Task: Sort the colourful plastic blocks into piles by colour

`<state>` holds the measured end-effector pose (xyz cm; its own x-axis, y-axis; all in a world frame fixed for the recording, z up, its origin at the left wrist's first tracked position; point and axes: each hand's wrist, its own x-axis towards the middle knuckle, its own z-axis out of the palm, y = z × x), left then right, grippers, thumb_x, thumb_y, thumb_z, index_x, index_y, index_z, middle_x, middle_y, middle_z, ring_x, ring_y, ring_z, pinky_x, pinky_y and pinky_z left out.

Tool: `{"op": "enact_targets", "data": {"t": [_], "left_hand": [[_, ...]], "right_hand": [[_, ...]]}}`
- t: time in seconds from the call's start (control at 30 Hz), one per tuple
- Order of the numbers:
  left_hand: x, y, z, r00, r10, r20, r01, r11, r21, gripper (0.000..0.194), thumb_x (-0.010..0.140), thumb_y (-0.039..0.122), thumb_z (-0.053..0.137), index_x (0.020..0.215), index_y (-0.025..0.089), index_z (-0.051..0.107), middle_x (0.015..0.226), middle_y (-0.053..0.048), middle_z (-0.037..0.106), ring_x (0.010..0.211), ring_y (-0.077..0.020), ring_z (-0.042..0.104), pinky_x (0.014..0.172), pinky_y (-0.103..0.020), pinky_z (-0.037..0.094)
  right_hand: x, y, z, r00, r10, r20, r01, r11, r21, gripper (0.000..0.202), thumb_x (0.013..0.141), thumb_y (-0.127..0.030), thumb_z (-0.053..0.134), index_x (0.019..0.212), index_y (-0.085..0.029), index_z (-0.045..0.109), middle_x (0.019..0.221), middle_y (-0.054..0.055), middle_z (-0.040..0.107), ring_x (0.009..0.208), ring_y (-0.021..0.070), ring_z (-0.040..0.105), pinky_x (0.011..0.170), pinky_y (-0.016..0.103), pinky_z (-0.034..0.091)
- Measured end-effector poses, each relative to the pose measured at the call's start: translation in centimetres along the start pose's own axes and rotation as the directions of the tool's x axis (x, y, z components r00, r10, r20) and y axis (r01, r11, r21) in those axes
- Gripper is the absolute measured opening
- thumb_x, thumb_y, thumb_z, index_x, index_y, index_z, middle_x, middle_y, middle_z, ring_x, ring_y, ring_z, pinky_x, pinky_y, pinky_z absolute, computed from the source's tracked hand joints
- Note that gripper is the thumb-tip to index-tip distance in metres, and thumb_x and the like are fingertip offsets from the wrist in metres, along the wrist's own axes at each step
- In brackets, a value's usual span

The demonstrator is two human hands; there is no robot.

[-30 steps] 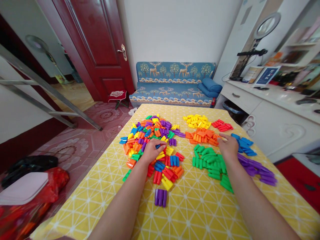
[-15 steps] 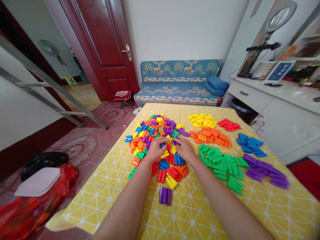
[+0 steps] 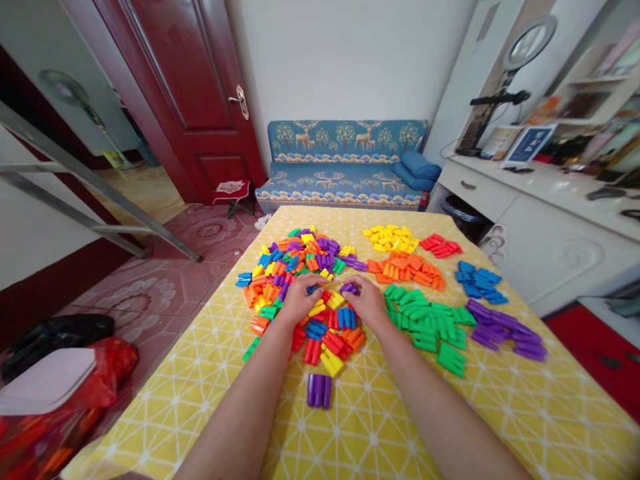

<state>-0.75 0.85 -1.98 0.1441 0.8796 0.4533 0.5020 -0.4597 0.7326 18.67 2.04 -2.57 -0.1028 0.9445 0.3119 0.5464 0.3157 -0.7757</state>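
Note:
A mixed pile of coloured plastic pieces (image 3: 275, 273) lies on the yellow patterned table. Over its right side is my left hand (image 3: 300, 297), fingers apart and curved above the pieces, with a blue piece beneath them. My right hand (image 3: 364, 299) pinches a purple piece (image 3: 349, 289) at the pile's right edge. To the right lie single-colour groups: yellow (image 3: 391, 238), red (image 3: 440, 246), orange (image 3: 407, 269), green (image 3: 427, 317), blue (image 3: 479, 281) and purple (image 3: 507, 330). One purple piece (image 3: 319, 391) sits apart, nearer to me.
Behind the table (image 3: 200, 380) stands a blue patterned sofa (image 3: 345, 170). A white cabinet (image 3: 540, 227) is on the right. Red and black bags (image 3: 107, 373) lie on the floor at left, below a metal ladder (image 3: 115, 200).
My right hand has closed on a purple piece and lifted it slightly. My left hand stays over the pile. The whole view has shifted a little.

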Motion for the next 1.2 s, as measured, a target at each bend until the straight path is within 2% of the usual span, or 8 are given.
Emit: {"op": "enact_targets", "data": {"t": [0.1, 0.23, 0.4, 0.53, 0.7, 0.87, 1.07, 1.2], "left_hand": [[0.0, -0.1, -0.1, 1.0, -0.003, 0.003, 0.003, 1.0, -0.013, 0.019, 0.08, 0.017, 0.059, 0.093, 0.02, 0.073, 0.099, -0.007, 0.072, 0.099, -0.0212, 0.065, 0.094, -0.038, 0.049], [0.0, -0.2, -0.1, 1.0, -0.004, 0.004, 0.004, 1.0, -0.019, 0.019, 0.08, 0.019, 0.058, 0.093, 0.019, 0.073, 0.099, -0.007, 0.072, 0.099, -0.0214, 0.065, 0.094, -0.038, 0.049], [0.1, -0.4, 0.0, 1.0, -0.018, 0.015, 0.018, 1.0, -0.021, 0.02, 0.081, 0.021, 0.058, 0.093, 0.019, 0.073, 0.1, -0.007, 0.072, 0.099, -0.0217, 0.065, 0.095, -0.039, 0.048], [0.1, -0.5, 0.1, 1.0, -0.022, 0.006, 0.022, 1.0, -0.014, 0.02, 0.08, 0.022, 0.057, 0.092, 0.019, 0.073, 0.099, -0.007, 0.072, 0.099, -0.0216, 0.065, 0.094, -0.039, 0.048], [0.1, -0.5, 0.1, 1.0, -0.031, 0.003, 0.031, 0.999, -0.019, 0.021, 0.08, 0.024, 0.057, 0.093, 0.02, 0.074, 0.098, -0.007, 0.073, 0.098, -0.0222, 0.065, 0.094, -0.039, 0.049], [0.1, -0.5, 0.0, 0.999, -0.036, -0.001, 0.036, 0.999, -0.022, 0.02, 0.08, 0.025, 0.058, 0.092, 0.02, 0.074, 0.098, -0.007, 0.073, 0.098, -0.0224, 0.065, 0.094, -0.039, 0.049], [0.1, -0.4, 0.0, 0.999, -0.032, -0.002, 0.032, 0.999, -0.017, 0.02, 0.08, 0.025, 0.058, 0.092, 0.019, 0.073, 0.097, -0.007, 0.073, 0.097, -0.022, 0.066, 0.092, -0.038, 0.05], [0.1, -0.4, 0.0, 0.999, -0.039, 0.007, 0.039, 0.999, -0.021, 0.02, 0.081, 0.025, 0.057, 0.092, 0.018, 0.073, 0.098, -0.008, 0.072, 0.098, -0.0219, 0.065, 0.093, -0.038, 0.049]], "right_hand": [[-0.5, -0.5, -1.6, 0.999, -0.007, -0.047, 0.014, 0.99, 0.137, 0.024, 0.07, -0.018, 0.059, 0.093, -0.021, 0.066, 0.086, 0.001, 0.068, 0.075, 0.0157, 0.062, 0.071, 0.029, 0.05], [-1.3, 0.4, -8.4, 0.979, 0.042, -0.199, -0.022, 0.995, 0.098, 0.04, 0.07, -0.026, 0.064, 0.11, -0.02, 0.064, 0.085, 0.003, 0.068, 0.07, 0.0157, 0.061, 0.066, 0.028, 0.049], [-3.3, 6.3, -19.3, 0.892, 0.149, -0.427, -0.194, 0.979, -0.064, 0.038, 0.07, -0.039, 0.066, 0.101, -0.018, 0.07, 0.075, 0.004, 0.067, 0.065, 0.0175, 0.059, 0.061, 0.03, 0.047], [-6.1, 11.6, -23.8, 0.852, 0.266, -0.451, -0.302, 0.953, -0.009, 0.037, 0.067, -0.044, 0.067, 0.092, -0.018, 0.073, 0.069, 0.004, 0.066, 0.058, 0.0177, 0.057, 0.055, 0.03, 0.045], [-8.5, 14.0, -24.4, 0.924, 0.128, -0.359, -0.201, 0.965, -0.172, 0.033, 0.074, -0.044, 0.06, 0.093, -0.021, 0.074, 0.091, 0.007, 0.069, 0.079, 0.0224, 0.063, 0.073, 0.037, 0.05], [-7.8, 11.4, -23.5, 0.961, -0.156, -0.23, -0.01, 0.81, -0.587, 0.033, 0.081, -0.039, 0.053, 0.102, -0.024, 0.073, 0.104, 0.007, 0.067, 0.099, 0.025, 0.059, 0.092, 0.042, 0.042], [-6.8, 7.4, -21.2, 1.0, 0.0, 0.005, 0.005, 0.466, -0.885, 0.025, 0.08, -0.034, 0.057, 0.094, -0.022, 0.074, 0.09, 0.01, 0.072, 0.088, 0.0299, 0.062, 0.077, 0.041, 0.042], [-6.5, 7.7, -19.8, 0.999, 0.001, 0.047, 0.037, 0.594, -0.804, 0.026, 0.08, -0.029, 0.054, 0.097, -0.022, 0.073, 0.095, 0.01, 0.072, 0.087, 0.0271, 0.065, 0.076, 0.039, 0.045]]}}
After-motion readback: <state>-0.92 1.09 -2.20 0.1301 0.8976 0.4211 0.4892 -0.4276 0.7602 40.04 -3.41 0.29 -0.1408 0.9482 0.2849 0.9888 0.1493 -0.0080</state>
